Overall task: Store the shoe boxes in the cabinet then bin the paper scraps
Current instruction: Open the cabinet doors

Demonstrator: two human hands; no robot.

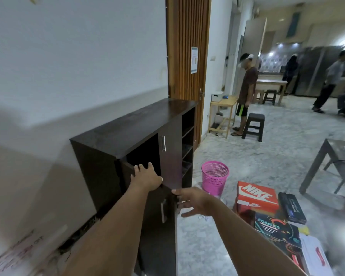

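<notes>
A dark brown cabinet stands against the white wall, its near door swung open toward me. My left hand grips the top edge of that door, fingers curled over it. My right hand touches the door's outer edge with loosely spread fingers. On the floor at the right lie several shoe boxes: an orange Nike box, a black box, a dark Foamies box and a white box. A pink mesh bin stands beside the cabinet. Small paper scraps lie blurred on the floor.
The cabinet's far door is closed, with open shelves at its right end. A grey table stands at the right. A black stool, a wooden side table and several people are further back on the marble floor.
</notes>
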